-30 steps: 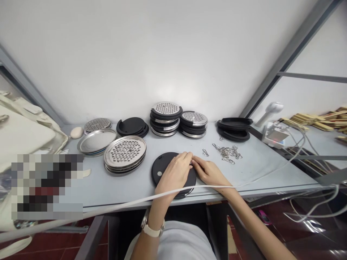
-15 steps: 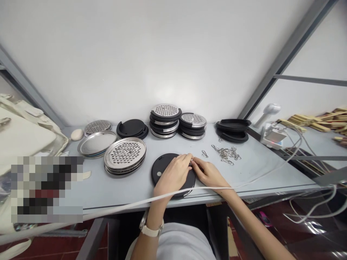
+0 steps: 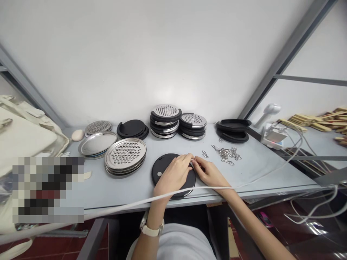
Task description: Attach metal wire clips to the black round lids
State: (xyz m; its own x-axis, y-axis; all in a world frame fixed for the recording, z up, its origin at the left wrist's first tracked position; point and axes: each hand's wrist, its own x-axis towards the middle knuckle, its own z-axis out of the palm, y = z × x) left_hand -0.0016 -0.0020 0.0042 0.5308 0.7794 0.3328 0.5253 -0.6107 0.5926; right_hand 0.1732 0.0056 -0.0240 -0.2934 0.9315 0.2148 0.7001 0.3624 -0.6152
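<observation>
A round black disc (image 3: 162, 165) with a light dot lies flat near the table's front edge, some shiny metal showing at its lower right rim. Across its top rests my left hand (image 3: 176, 171), the fingers together and reaching the disc's right edge. My right hand (image 3: 208, 173) meets those fingertips there, its thumb and fingers pinched on something small that I cannot make out. Just right of the hands lie a single metal clip (image 3: 205, 154) and a pile of metal clips (image 3: 227, 153).
Perforated metal discs (image 3: 126, 155) and plain metal plates (image 3: 99, 143) are stacked at left. Behind stand two black-and-metal stacks (image 3: 166, 121), with black rings (image 3: 233, 130) at back right. A white cable (image 3: 130, 204) crosses in front, over both forearms.
</observation>
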